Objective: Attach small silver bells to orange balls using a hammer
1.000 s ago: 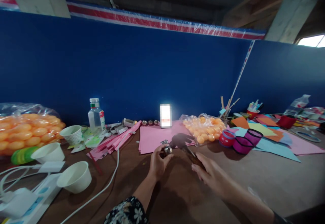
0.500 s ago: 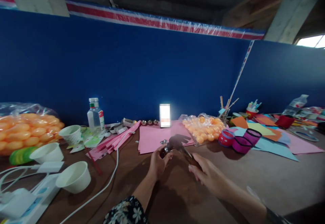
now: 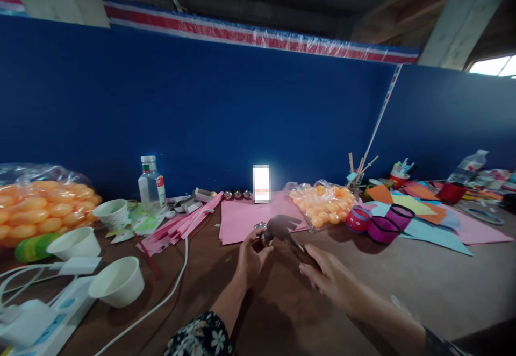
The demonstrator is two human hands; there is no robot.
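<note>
Fingers of the left hand (image 3: pixel 249 256) pinch a small shiny bell (image 3: pixel 265 237) low over the bench (image 3: pixel 403 286), beside pink paper (image 3: pixel 245 219); the right hand (image 3: pixel 328 278) grips a dark hammer (image 3: pixel 287 236) beside it.

bottle label (image 3: pixel 162 182): red and white, print too small to read
lit screen (image 3: pixel 261 184): blurred, nothing legible
elsewhere: no readable text, numbers or signs

phone screen (image 3: pixel 261 183) blurred | orange-ball bag (image 3: pixel 40 205) cut off left
</note>
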